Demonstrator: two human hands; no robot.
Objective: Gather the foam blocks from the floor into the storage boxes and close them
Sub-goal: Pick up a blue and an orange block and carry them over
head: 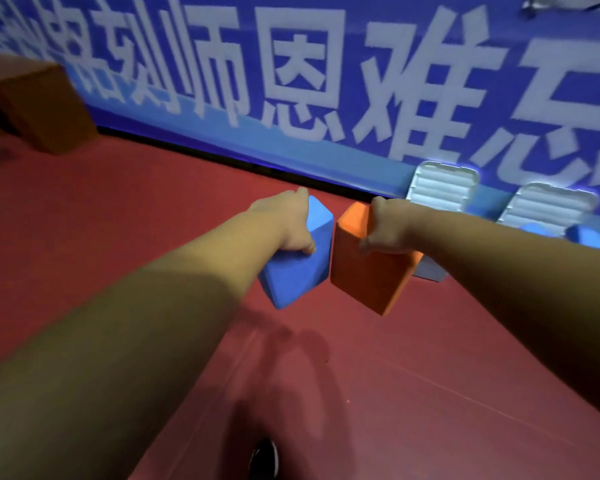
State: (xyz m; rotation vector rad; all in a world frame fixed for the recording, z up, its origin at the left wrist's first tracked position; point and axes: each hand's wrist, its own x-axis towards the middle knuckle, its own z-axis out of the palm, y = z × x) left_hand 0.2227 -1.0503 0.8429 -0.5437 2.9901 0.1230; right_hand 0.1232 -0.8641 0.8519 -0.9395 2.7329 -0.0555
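holding a blue block [297,268] in the left hand [288,225], fingers curled over the far top edge and thumb pressed on the near face, gripping it firmly; tilted with one corner pointing down, lifted clear of the floor [395,375]. holding an orange block [368,275] in the right hand [387,230], fingers wrapped over the top and thumb on the near side, gripping it as well; also off the floor and tilted, just beside the blue block, near edges so close that contact cannot be told. both bare arms stretched forward, hands meeting mid-picture. under the right forearm, a corner of a pale box [428,271] on the floor by the wall, mostly hidden by the arm. above the forearm, a white ribbed lid [442,183] and a second lid [548,206], both standing up against the banner [326,81]. below the second lid, a blue piece [537,230] and a second blue piece [587,237] peeking over the arm; cannot tell whether inside a box. far left, blurred, another orange block [39,105] at the floor's far edge by the wall, well apart from the hands. along the back, blue banner with large white characters. red floor throughout, dark shadow beneath the arms, dark shoe [265,457] at the bottom edge
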